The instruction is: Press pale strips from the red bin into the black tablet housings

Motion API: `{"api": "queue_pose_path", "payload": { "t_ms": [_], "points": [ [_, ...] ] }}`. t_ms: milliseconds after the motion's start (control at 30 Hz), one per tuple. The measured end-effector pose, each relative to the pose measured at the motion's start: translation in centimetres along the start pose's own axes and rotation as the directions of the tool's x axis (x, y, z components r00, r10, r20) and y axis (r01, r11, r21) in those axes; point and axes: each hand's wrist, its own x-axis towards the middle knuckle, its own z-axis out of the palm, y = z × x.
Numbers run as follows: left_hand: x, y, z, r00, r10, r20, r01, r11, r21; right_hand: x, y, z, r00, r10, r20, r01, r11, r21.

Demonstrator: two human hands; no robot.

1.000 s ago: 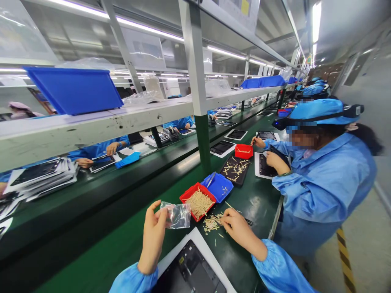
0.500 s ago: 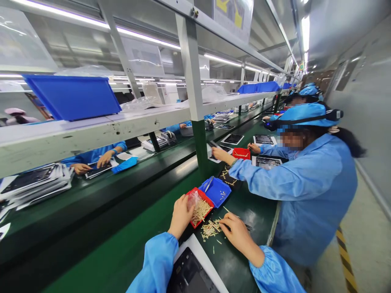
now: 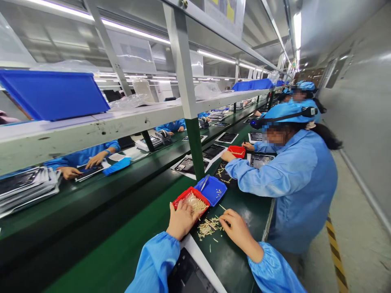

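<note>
My left hand [image 3: 182,220] lies over the near side of a red tray [image 3: 175,203], thumb apart and fingers stretched out. Small pale strips [image 3: 200,205] and a clear plastic bag [image 3: 191,198] fill the tray. Beside a loose pile of similar strips [image 3: 207,227] on the green bench, my right hand [image 3: 240,232] is closed in a pinch; what its fingertips hold, if anything, is too small to make out. A blue tray [image 3: 216,188] adjoins the red one, with tweezers and a few bits inside. Below my hands, a black device panel [image 3: 190,273] rests on white sheeting.
A co-worker in a blue coat [image 3: 293,162] sits close on the right, near a second red tray [image 3: 236,151]. A green-and-white post [image 3: 195,150] rises behind the trays and supports a shelf [image 3: 128,116]. Across the line are another person's hands [image 3: 94,159] and stacked panels [image 3: 27,189].
My left hand has come down and flattened over the red tray, which sits turned slightly differently. My right hand stays by the pile. The co-worker has lowered the panel beside the post.
</note>
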Motion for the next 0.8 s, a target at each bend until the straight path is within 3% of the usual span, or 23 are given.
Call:
{"api": "queue_pose_path", "payload": {
  "t_ms": [133,300,433,567,633,700,800],
  "points": [
    [0.1,-0.1,-0.8,1.000,0.007,0.011,-0.008,0.999,0.035,0.1,1.8,-1.7,1.000,0.010,-0.030,-0.012,0.996,-0.084],
    [-1.3,-0.7,-3.7,1.000,0.023,-0.016,-0.022,0.999,0.042,0.5,3.9,-3.1,1.000,-0.002,0.015,0.006,0.957,-0.289],
    [-4.8,-1.5,-6.7,1.000,0.023,-0.013,-0.023,1.000,0.014,0.1,4.2,-2.7,0.995,-0.068,0.073,0.085,0.963,-0.257],
    [-10.1,-2.8,-8.6,0.999,-0.035,-0.003,0.034,0.999,-0.039,-0.6,4.6,-2.5,0.996,-0.070,0.057,0.080,0.976,-0.204],
    [-13.0,-3.4,-8.7,0.995,-0.098,0.036,0.100,0.992,-0.077,-0.6,4.8,-2.5,0.999,-0.040,0.027,0.043,0.992,-0.123],
    [-15.8,-3.9,-8.0,0.983,-0.159,0.096,0.168,0.980,-0.106,-0.4,4.7,-2.5,1.000,0.007,0.023,-0.009,0.997,0.071],
    [-19.6,-4.5,-6.3,0.950,-0.228,0.212,0.257,0.959,-0.120,0.1,3.9,-2.2,0.995,0.060,0.080,-0.091,0.883,0.461]
  ]
}}
